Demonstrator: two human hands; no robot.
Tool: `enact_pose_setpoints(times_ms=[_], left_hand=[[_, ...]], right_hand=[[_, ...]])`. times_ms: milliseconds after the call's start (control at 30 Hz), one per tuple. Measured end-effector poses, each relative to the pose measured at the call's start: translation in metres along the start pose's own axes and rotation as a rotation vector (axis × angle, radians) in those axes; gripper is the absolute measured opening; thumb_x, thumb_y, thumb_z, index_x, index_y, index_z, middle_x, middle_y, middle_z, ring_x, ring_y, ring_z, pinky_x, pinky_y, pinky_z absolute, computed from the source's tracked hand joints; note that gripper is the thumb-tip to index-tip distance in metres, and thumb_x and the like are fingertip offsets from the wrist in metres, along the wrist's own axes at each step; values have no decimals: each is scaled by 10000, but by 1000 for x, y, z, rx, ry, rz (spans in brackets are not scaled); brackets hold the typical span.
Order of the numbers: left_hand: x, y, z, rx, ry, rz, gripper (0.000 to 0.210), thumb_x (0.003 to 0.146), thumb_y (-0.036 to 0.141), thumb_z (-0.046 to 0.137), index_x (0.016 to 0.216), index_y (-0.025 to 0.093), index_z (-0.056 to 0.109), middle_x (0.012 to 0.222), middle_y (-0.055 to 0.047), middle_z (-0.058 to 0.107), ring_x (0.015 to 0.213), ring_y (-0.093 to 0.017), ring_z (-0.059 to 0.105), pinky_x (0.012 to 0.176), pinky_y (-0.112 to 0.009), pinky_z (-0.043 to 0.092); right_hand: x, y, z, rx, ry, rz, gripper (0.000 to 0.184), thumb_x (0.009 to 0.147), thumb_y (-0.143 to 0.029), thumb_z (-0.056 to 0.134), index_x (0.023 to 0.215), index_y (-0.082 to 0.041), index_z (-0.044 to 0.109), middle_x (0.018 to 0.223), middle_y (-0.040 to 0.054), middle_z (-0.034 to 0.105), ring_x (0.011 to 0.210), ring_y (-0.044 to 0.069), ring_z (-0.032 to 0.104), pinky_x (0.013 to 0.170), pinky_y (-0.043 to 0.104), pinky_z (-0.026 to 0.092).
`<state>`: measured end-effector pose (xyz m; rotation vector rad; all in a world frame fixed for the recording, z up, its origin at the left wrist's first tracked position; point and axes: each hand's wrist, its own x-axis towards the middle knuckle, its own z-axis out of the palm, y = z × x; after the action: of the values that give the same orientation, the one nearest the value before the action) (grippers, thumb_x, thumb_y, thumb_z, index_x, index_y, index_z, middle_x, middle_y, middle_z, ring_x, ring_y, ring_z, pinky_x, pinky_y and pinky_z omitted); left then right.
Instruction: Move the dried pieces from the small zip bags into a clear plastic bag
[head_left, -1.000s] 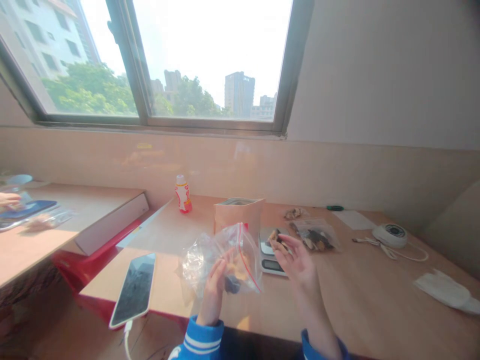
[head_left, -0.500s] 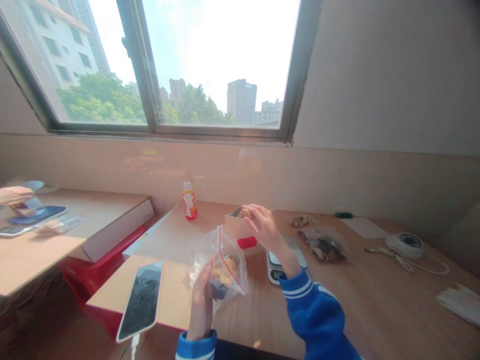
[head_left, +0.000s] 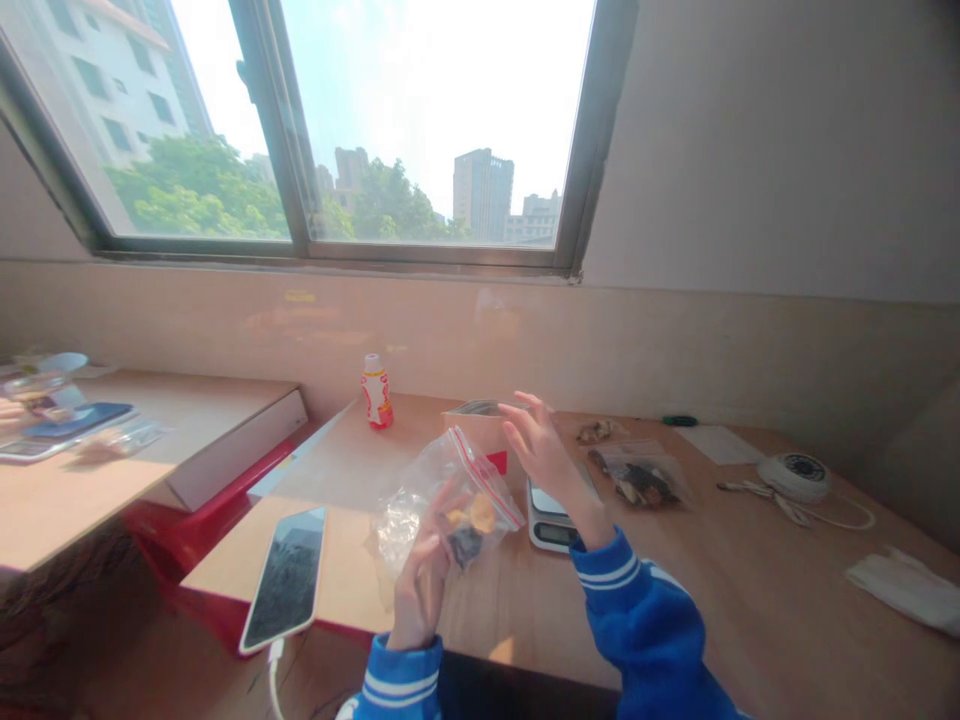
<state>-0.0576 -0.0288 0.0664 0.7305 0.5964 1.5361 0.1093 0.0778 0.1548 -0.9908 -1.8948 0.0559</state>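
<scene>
My left hand (head_left: 422, 568) holds up a clear zip bag (head_left: 450, 500) with a red seal strip and a few yellow and dark snack pieces inside. My right hand (head_left: 541, 452) hovers just right of the bag's mouth, fingers spread, with nothing visible in it. Behind the bag stands a brown paper pouch (head_left: 480, 428) with its top open. A small digital scale (head_left: 551, 512) sits on the wooden table (head_left: 720, 590) below my right wrist. Another clear bag of dried pieces (head_left: 636, 477) lies to the right of the scale.
A phone (head_left: 286, 578) on a white cable lies at the table's left edge. A small red and white bottle (head_left: 374, 392) stands near the wall. At the right are a white round device (head_left: 796, 472) with a cord and a white cloth (head_left: 900, 585). A second desk (head_left: 172, 430) with items is on the left.
My right hand drew back from the top of the brown pouch toward the zip bag. Before that it left the scale for the pouch. The bag tilted slightly in my left hand.
</scene>
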Motion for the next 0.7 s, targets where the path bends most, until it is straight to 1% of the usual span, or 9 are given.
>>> enact_pose_setpoints(times_ms=[67, 100, 133, 200, 267, 367, 500, 567, 700], left_hand=[[1, -2, 2, -10, -47, 12, 639, 766, 303, 528, 1391, 228, 415, 1307, -91, 562, 1182, -300, 519, 1010, -447, 385], [1, -3, 2, 0, -72, 16, 675, 740, 270, 556, 1397, 233, 404, 1317, -91, 553, 1185, -302, 515, 1014, -445, 379], [2, -4, 3, 19, -95, 20, 705, 716, 243, 583, 1398, 237, 400, 1322, -92, 548, 1187, -306, 512, 1015, -444, 377], [3, -6, 4, 70, -135, 20, 733, 697, 213, 622, 1395, 245, 402, 1331, -96, 544, 1205, -319, 497, 1020, -448, 373], [4, -7, 6, 113, -153, 19, 708, 715, 223, 640, 1387, 250, 419, 1343, -100, 540, 1225, -328, 483, 1031, -455, 363], [3, -7, 10, 144, -149, 23, 691, 727, 223, 664, 1377, 268, 435, 1347, -96, 544, 1223, -322, 494, 1044, -451, 357], [2, -5, 14, 118, -154, 17, 728, 769, 206, 640, 1427, 291, 340, 1349, -90, 546, 1247, -294, 483, 1057, -455, 352], [1, -4, 15, 93, -152, 18, 729, 785, 208, 628, 1439, 275, 313, 1345, -95, 549, 1262, -290, 469, 1067, -461, 343], [1, -7, 16, 64, -129, 24, 697, 780, 240, 648, 1415, 262, 363, 1376, -95, 521, 1295, -294, 430, 1084, -449, 331]], right_hand=[[-5, -7, -9, 112, 53, 35, 286, 905, -261, 426, 1108, -237, 625, 1187, 90, 566, 1161, 237, 505, 1038, 455, 367], [-8, -11, -14, 192, 46, 59, 286, 905, -245, 407, 1076, -230, 636, 1125, 83, 601, 1110, 226, 541, 1008, 434, 399], [-12, -16, -18, 282, -2, 86, 292, 907, -231, 389, 1043, -225, 647, 1052, 71, 636, 1047, 213, 579, 964, 404, 438], [-20, -23, -24, 448, -195, 147, 306, 909, -218, 375, 1005, -220, 666, 925, 41, 684, 900, 187, 640, 842, 337, 505], [-28, -27, -27, 517, -376, 190, 297, 904, -223, 401, 1012, -222, 678, 883, 24, 706, 815, 176, 659, 763, 298, 526], [-34, -25, -29, 484, -487, 176, 282, 888, -223, 444, 1010, -231, 698, 931, 25, 705, 842, 185, 655, 770, 295, 525], [-36, -21, -36, 551, -678, 126, 288, 843, -212, 516, 1070, -257, 686, 1057, 24, 690, 986, 219, 632, 856, 346, 510], [-37, -22, -38, 594, -711, 121, 320, 817, -223, 565, 1119, -265, 661, 1106, 22, 679, 1018, 226, 625, 884, 361, 500], [-43, -23, -40, 599, -657, 157, 313, 781, -245, 627, 1091, -251, 667, 1079, 25, 683, 963, 214, 637, 861, 343, 506]])
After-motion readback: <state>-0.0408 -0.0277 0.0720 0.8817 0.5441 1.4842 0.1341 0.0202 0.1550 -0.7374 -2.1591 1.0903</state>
